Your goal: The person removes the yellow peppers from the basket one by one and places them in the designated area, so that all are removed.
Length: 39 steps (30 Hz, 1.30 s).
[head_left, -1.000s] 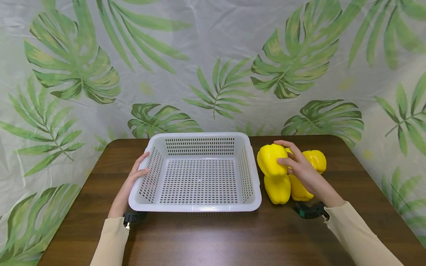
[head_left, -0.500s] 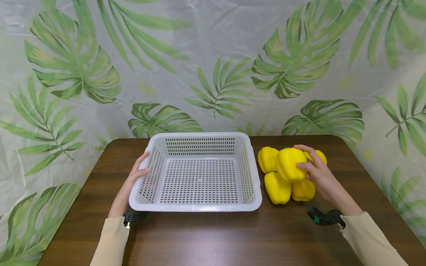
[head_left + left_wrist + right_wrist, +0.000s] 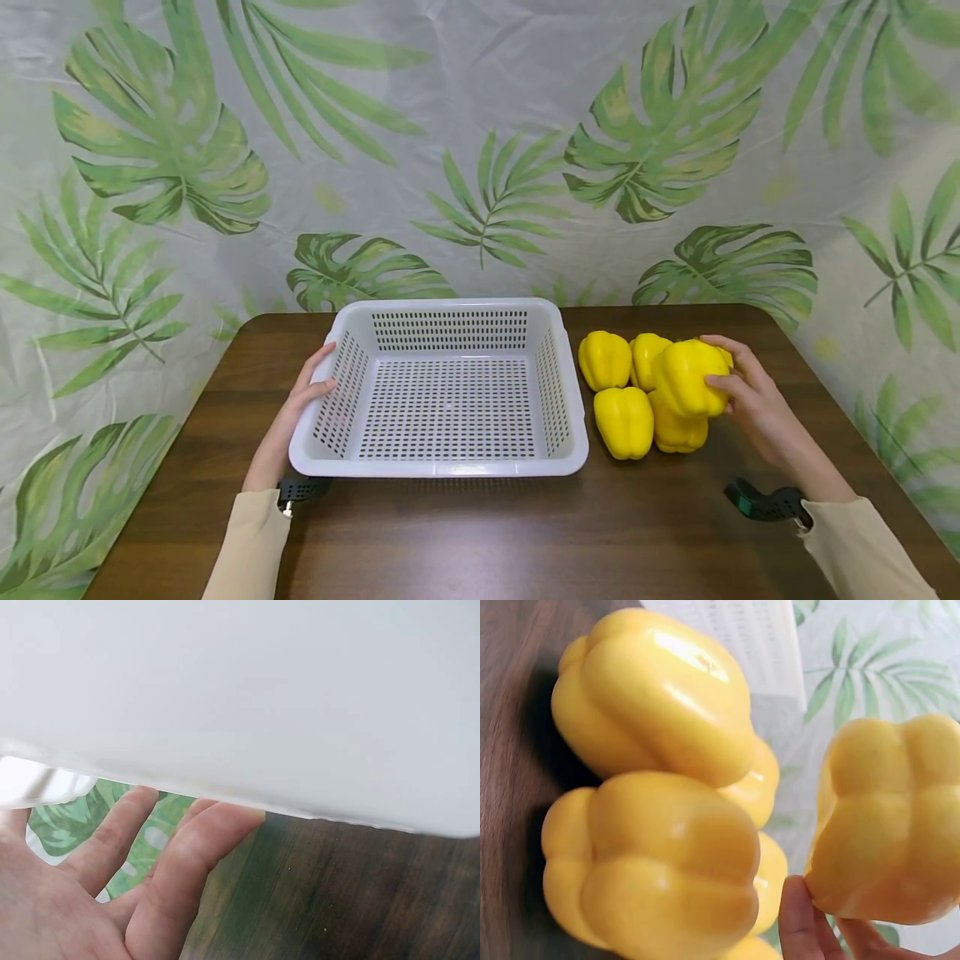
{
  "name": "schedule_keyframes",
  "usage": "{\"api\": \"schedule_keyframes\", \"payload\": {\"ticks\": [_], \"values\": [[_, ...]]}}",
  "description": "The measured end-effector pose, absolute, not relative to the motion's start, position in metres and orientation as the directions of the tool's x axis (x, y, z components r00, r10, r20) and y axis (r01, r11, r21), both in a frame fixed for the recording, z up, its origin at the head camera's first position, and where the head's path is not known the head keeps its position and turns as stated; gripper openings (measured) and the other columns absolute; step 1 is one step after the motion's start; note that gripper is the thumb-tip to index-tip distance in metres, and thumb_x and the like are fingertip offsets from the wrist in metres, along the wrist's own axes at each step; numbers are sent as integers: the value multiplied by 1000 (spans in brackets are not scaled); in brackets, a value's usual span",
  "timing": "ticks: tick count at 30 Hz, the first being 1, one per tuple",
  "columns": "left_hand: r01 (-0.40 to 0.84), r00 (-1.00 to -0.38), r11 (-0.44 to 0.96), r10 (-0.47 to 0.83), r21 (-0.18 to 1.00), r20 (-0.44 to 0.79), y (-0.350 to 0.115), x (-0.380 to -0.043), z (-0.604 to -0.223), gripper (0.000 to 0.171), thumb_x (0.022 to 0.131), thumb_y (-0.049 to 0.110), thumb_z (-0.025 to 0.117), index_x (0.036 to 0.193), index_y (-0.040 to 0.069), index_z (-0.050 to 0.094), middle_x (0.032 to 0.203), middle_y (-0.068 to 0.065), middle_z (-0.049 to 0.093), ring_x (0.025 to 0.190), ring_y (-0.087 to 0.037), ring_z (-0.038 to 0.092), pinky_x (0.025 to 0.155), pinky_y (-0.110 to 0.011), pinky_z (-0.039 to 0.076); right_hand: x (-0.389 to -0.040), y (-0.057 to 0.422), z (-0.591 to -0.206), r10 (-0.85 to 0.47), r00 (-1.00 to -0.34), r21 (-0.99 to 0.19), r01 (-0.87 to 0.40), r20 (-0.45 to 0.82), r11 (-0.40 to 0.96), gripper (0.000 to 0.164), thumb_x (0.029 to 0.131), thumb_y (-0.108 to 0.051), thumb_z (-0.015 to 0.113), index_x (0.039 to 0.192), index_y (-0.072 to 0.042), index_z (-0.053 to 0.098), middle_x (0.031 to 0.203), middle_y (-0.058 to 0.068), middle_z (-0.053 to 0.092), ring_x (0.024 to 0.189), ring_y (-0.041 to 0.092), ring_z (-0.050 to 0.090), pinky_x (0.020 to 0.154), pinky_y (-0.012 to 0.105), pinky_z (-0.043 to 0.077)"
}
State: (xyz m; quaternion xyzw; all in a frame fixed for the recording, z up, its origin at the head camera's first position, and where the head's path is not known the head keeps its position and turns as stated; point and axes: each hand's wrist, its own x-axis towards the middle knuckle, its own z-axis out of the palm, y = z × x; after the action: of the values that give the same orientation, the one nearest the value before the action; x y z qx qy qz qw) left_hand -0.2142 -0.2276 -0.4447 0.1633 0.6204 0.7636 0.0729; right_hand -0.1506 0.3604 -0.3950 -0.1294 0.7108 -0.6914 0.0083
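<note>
In the head view, my right hand [image 3: 757,400] holds a yellow bell pepper [image 3: 690,379] above the right part of a pepper group. The right wrist view has this bell pepper [image 3: 889,821] off the table, with fingertips against its side. Beneath and left of it lie more yellow bell peppers [image 3: 624,423], and it partly hides some of them. A white perforated plastic basket [image 3: 442,469] stands left of the peppers, with nothing inside. My left hand [image 3: 292,408] grips its left rim, and in the left wrist view the fingers [image 3: 180,877] meet the rim's edge.
The dark wooden table [image 3: 480,533] carries everything and has rounded far corners. Behind it hangs a pale cloth [image 3: 495,100] printed with green leaves. Both forearms wear beige sleeves [image 3: 251,542], with a black wrist device [image 3: 765,504] on each wrist.
My right hand has carried the bell pepper to the right, from above the left peppers to above the right ones, uncovering those at left. The left hand and basket have stayed put.
</note>
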Motion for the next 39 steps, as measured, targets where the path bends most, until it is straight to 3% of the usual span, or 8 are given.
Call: {"api": "schedule_keyframes", "payload": {"ticks": [10, 28, 39], "values": [[64, -936, -221, 325, 973, 136, -227, -213, -444, 64, 95, -1, 28, 150, 32, 25, 154, -24, -2, 133, -47, 10, 91, -33, 41, -148, 373, -400, -178, -963, -978, -207, 204, -2, 47, 100, 2, 37, 142, -18, 36, 131, -2, 38, 97, 7, 54, 71, 23, 49], [54, -938, -218, 324, 974, 125, -226, -212, -443, 64, 95, 0, 28, 150, 33, 25, 154, -24, -2, 133, -47, 11, 91, -32, 41, -146, 396, -416, -108, -971, -974, -202, 212, -99, 46, 100, 4, 34, 139, -19, 39, 128, -1, 34, 92, 8, 52, 70, 20, 48], [39, -937, -226, 329, 973, 114, -226, -212, -443, 64, 95, 0, 29, 150, 34, 25, 154, -24, -3, 133, -46, 12, 91, -33, 42, -139, 410, -434, -3, -990, -989, -140, 140, -44, 38, 101, -4, 40, 132, -25, 44, 121, -6, 38, 89, 6, 50, 66, 19, 47]]}}
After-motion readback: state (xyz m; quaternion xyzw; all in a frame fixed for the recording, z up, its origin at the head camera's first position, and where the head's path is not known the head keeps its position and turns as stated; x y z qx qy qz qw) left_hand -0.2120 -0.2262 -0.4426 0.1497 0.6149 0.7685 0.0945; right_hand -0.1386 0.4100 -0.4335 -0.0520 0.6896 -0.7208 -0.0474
